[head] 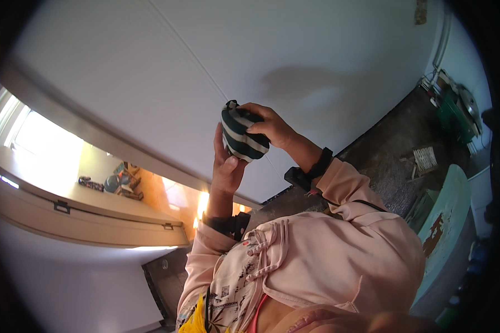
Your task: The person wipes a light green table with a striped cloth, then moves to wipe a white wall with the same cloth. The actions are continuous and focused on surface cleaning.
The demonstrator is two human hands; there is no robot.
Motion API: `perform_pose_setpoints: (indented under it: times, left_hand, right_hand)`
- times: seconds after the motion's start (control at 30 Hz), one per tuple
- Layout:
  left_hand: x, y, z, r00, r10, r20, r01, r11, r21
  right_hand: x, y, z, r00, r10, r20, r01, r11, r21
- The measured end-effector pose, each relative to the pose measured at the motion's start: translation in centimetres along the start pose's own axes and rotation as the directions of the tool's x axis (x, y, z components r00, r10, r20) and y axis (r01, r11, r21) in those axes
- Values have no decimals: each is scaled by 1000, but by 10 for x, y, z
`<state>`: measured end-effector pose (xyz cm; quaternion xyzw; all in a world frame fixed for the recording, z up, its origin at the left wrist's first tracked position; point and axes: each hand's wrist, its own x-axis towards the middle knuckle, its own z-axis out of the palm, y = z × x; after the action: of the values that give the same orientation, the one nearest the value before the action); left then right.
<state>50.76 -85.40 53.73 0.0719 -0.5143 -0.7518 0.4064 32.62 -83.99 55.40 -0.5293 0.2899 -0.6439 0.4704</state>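
A dark green and white striped cloth bundle [243,133] is held up before a pale wall [183,91]. My left hand [227,164] supports it from the left and below, with the thumb near its lower edge. On the right side, my right hand [268,125] grips the cloth with thumb and fingers. Its top end is gathered and dark. Whether anything is inside the cloth is hidden. Black bands circle both wrists, and the pink sleeves are pushed back.
At left, a door [87,212] with metal latches stands beside a bright doorway, with shoes [91,183] beyond. A small woven-seat stool [425,160] is on the dark floor at right. Nearer are a pale green panel with peeling paint [446,224] and a green box [456,114].
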Motion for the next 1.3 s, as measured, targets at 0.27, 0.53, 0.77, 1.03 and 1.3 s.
perform_pose_setpoints:
  times: [0.27, 0.53, 0.77, 1.03, 1.3]
  left_hand:
    - [10, -14, -10, 991, -20, -129, 2, 990, -140]
    - [-5, -1, -38, 993, -73, -95, 40, 947, -317]
    - [-14, 17, -78, 998, -40, -43, 35, 993, -117]
    - [-21, 31, -81, 1000, -13, 11, 12, 999, 34]
    - [19, 46, -19, 995, 91, -49, -56, 870, 490]
  right_hand:
    - [-1, -3, 23, 898, -414, 150, 424, 722, -547]
    - [2, -5, 40, 982, -164, -93, 158, 985, -66]
    - [1, -3, 64, 991, 50, -120, -85, 949, -303]
    - [8, -12, 71, 909, -391, -141, 176, 670, -721]
    - [39, -39, 37, 827, -422, -372, 211, 846, -489]
